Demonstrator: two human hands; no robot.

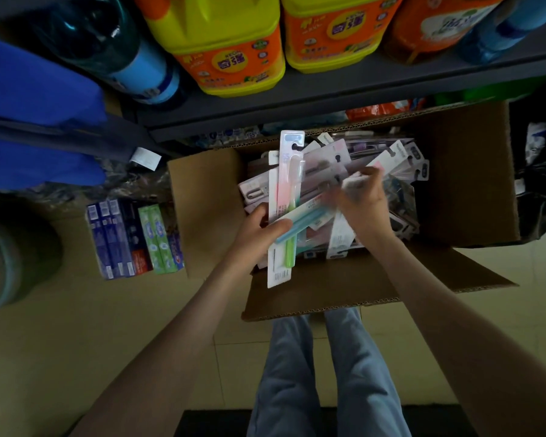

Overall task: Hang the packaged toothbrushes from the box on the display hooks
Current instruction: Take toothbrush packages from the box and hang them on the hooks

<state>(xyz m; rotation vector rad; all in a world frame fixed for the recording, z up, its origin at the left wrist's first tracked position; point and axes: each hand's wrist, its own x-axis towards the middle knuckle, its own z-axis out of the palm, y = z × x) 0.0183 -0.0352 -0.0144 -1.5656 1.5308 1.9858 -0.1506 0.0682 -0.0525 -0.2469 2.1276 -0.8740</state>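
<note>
One wide-angle view from the person's head looks steeply down, close over the box [470, 184] of packs [328, 165]. Both arms enter from the bottom edge. Beyond the left hand [256, 234] and right hand [364, 203], a shelf [328, 89] crosses the top.

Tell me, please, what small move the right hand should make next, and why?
Probably the right hand should lift the pack it seems to pinch out of the box and add it to the bundle that the left hand grips; motion blur leaves the pinch uncertain.
</note>
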